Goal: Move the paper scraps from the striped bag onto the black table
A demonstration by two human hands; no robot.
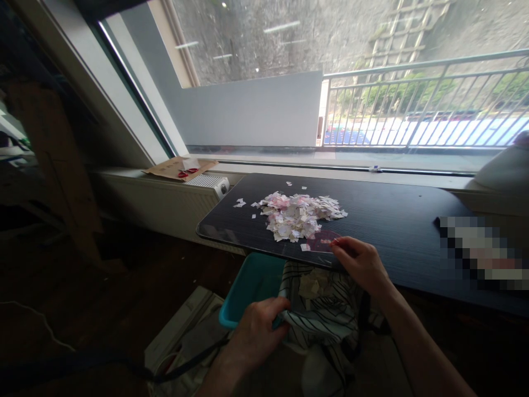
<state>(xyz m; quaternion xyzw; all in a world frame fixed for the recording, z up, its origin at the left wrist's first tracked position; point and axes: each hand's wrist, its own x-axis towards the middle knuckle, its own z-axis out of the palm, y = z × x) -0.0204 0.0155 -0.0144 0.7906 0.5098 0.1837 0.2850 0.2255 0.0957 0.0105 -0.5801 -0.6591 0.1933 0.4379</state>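
Note:
On the dark tabletop lies a heap of small paper pieces (295,215), white with some pink ones. Beside its near edge, my right hand (363,264) pinches the corner of a thin see-through sheet with pink markings (320,241). Below the table edge, my left hand (262,325) is closed on the rim of a striped cloth (314,325), which sags like a pouch. A crumpled yellowish piece (314,285) rests in the cloth's fold. Just left of the cloth is a turquoise plastic basin (252,284), partly covered by my left hand.
The black table (384,220) stands against a window sill. A radiator (165,201) is at its left, with a brown envelope (173,167) and red-handled scissors (188,172) above. A pixelated object (479,253) lies on the right. A white cable (41,320) crosses the floor.

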